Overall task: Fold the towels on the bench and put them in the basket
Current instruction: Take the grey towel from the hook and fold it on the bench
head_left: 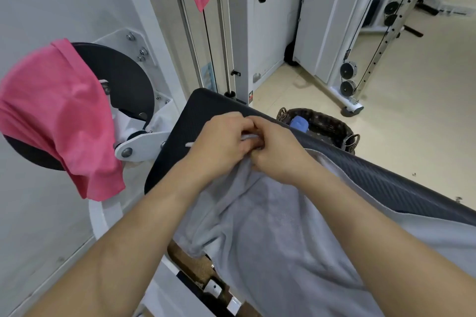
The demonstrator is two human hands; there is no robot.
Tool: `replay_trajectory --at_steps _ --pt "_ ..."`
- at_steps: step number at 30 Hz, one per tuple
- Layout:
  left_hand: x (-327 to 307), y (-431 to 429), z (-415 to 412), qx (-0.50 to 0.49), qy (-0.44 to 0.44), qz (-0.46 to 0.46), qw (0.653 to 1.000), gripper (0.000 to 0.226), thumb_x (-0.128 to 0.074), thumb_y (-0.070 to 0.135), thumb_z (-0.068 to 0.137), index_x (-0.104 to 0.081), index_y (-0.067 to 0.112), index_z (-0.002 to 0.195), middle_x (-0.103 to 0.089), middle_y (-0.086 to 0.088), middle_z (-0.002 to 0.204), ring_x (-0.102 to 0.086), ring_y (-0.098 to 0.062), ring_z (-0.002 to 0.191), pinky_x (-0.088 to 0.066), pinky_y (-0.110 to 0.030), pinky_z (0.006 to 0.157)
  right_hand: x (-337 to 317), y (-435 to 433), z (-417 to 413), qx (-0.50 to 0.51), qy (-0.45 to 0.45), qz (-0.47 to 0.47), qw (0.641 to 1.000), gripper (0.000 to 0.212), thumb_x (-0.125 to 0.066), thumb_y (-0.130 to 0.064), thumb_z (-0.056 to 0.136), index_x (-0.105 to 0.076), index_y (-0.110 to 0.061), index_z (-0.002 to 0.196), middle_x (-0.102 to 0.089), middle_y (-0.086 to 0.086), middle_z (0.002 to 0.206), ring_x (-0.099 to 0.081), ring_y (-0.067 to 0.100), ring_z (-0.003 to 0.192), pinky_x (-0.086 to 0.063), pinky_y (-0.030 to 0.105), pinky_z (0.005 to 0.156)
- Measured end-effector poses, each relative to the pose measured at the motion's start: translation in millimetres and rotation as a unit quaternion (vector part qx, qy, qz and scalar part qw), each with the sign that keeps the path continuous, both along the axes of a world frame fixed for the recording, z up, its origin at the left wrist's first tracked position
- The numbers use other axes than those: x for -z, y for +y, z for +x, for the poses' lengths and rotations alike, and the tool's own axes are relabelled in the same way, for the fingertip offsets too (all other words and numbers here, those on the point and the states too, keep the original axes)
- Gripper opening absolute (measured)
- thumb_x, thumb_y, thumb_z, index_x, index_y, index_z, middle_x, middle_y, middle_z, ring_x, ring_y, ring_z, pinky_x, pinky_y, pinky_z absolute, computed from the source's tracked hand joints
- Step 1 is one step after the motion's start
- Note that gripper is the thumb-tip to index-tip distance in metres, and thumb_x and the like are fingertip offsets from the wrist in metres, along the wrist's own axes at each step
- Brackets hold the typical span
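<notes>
left hand (221, 141) + right hand (278, 154) both pinch one bunched edge of the grey towel (270, 226) near the counter's far end. Soft fine-mesh cloth drapes over the black ribbed padded counter (203, 110). Dark woven basket (332, 123) on the floor beside its right edge.

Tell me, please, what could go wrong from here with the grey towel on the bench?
The left hand and right hand pinch the grey towel at one spot while the rest lies bunched, so the fold may come out crooked.
The towel hangs over the near edge of the bench and could slide off.
The basket sits on the floor beyond the bench; the fold may loosen on the way.
</notes>
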State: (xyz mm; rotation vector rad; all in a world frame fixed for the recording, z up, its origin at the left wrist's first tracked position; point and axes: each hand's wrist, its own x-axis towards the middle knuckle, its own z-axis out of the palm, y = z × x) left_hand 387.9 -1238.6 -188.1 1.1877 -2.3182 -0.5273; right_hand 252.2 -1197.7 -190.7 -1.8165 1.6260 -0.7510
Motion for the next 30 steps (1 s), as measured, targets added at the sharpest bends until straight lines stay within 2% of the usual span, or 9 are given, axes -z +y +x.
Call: replay_trajectory --at_steps 5,8,11,14,16,19,22,25,30 --pt "1.8 -22.5 65.0 -0.015 -0.149 0.159 0.976 0.018 -0.068 0.015 0.082 -0.064 0.032 0.081 -0.066 0.01 0.078 -0.06 -0.002 0.069 -0.044 -0.019 0.061 1.7 -18.3 -20.7 0.054 0.067 0.042 0.995 0.027 -0.054 -0.005 0.077 -0.075 -0.02 0.086 -0.071 -0.001 0.078 -0.065 0.018 0.083 -0.054 0.032 0.074" --pt "13.3 -42.4 91.3 -0.144 -0.008 0.174 0.974 0.026 -0.059 0.008 0.085 -0.066 0.032 0.079 -0.069 0.008 0.077 -0.063 -0.01 0.078 -0.049 -0.029 0.072 -5.3 -35.4 -25.4 0.121 0.117 0.083 0.982 0.026 -0.051 -0.009 0.075 -0.074 -0.009 0.086 -0.072 0.011 0.087 -0.065 0.028 0.088 -0.056 0.04 0.077" --pt "15.8 -66.7 82.5 -0.247 0.102 0.13 0.955 0.007 -0.062 0.029 0.083 -0.069 0.029 0.082 -0.067 0.004 0.072 -0.061 -0.017 0.073 -0.048 -0.032 0.069 -14.6 -54.0 -11.8 0.123 0.164 0.04 0.978 0.031 -0.051 -0.01 0.079 -0.068 -0.004 0.105 -0.068 0.013 0.102 -0.062 0.033 0.096 -0.054 0.043 0.082" --pt "11.4 -82.5 58.1 -0.253 0.043 0.069 0.964 0.031 -0.059 0.031 0.09 -0.054 0.017 0.063 -0.048 0.001 0.057 -0.048 -0.023 0.064 -0.033 -0.029 0.055 -19.1 -75.2 23.0 0.05 0.051 0.025 0.997 0.036 -0.054 -0.009 0.082 -0.059 -0.008 0.118 -0.063 0.009 0.105 -0.062 0.031 0.092 -0.053 0.043 0.081" --pt "12.5 -90.0 50.3 -0.252 0.02 0.045 0.966 0.022 -0.058 0.029 0.09 -0.06 0.016 0.072 -0.057 -0.003 0.066 -0.055 -0.028 0.074 -0.034 -0.033 0.06 -9.2 -95.0 43.2 0.016 -0.01 0.032 0.999 0.029 -0.055 -0.012 0.084 -0.061 -0.011 0.112 -0.063 0.004 0.093 -0.059 0.025 0.079 -0.049 0.033 0.071" --pt "21.9 -73.3 59.1 -0.271 0.061 0.001 0.961 0.027 -0.063 0.021 0.085 -0.06 0.019 0.112 -0.063 -0.001 0.099 -0.059 -0.023 0.091 -0.045 -0.034 0.076 12.2 -124.3 57.4 0.016 0.15 -0.024 0.988 0.018 -0.053 -0.015 0.087 -0.064 -0.012 0.101 -0.057 0.005 0.087 -0.052 0.025 0.08 -0.034 0.028 0.063" --pt "56.3 -20.4 83.0 -0.273 0.068 -0.037 0.959 0.014 -0.063 0.017 0.085 -0.063 0.024 0.097 -0.063 0.007 0.091 -0.06 -0.017 0.078 -0.05 -0.035 0.069 16.6 -141.5 62.9 0.028 0.277 -0.059 0.959 0.016 -0.051 -0.007 0.086 -0.065 -0.012 0.09 -0.056 0.007 0.086 -0.055 0.03 0.086 -0.032 0.028 0.06" --pt "110.6 32.0 120.7 -0.347 0.045 0.062 0.935 0.014 -0.063 0.016 0.087 -0.067 0.029 0.087 -0.063 0.012 0.086 -0.056 0.001 0.071 -0.047 -0.022 0.067 10.6 -167.9 57.9 0.067 0.199 0.017 0.978 0.018 -0.05 -0.007 0.08 -0.065 -0.009 0.09 -0.061 0.01 0.085 -0.054 0.029 0.077 -0.04 0.03 0.061" --pt "157.5 40.7 160.5 -0.47 0.132 0.146 0.86 0.013 -0.057 0.025 0.094 -0.059 0.033 0.104 -0.06 0.007 0.111 -0.058 -0.011 0.098 -0.045 -0.029 0.08 -2.4 -195.9 52.3 0.139 -0.069 0.19 0.969 0.032 -0.062 0.01 0.07 -0.061 0.004 0.102 -0.054 0.014 0.071 -0.053 0.025 0.054 -0.057 0.049 0.073"
